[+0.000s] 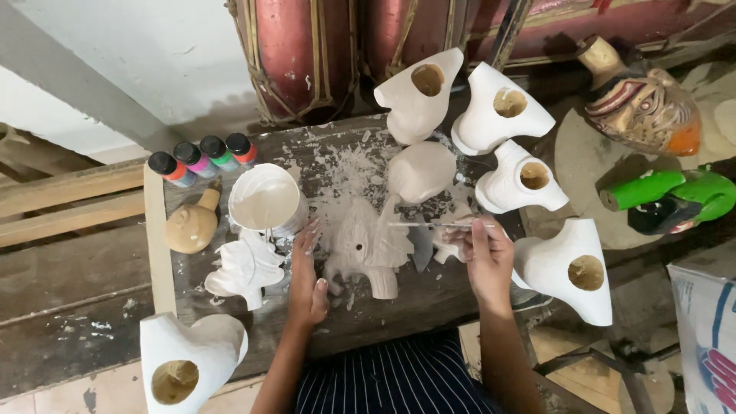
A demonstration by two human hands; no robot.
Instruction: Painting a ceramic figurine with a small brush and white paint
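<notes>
The carving [366, 249] lies on the table [429, 303], your left hand [308, 276] resting flat against it, fingers spread. Your right hand [484, 257] pinches a brush [429, 225].

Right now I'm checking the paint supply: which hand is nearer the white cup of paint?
Left. The left hand lies just below and right of the white paint cup, steadying the carved piece. The right hand holds a thin brush farther right.

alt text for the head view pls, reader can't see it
Seen from above, a person's left hand steadies a white-primed carved figure on a paint-spattered wooden table while the right hand holds a thin brush over it. More white carvings, a cup of white paint and four small paint bottles surround it.
</notes>
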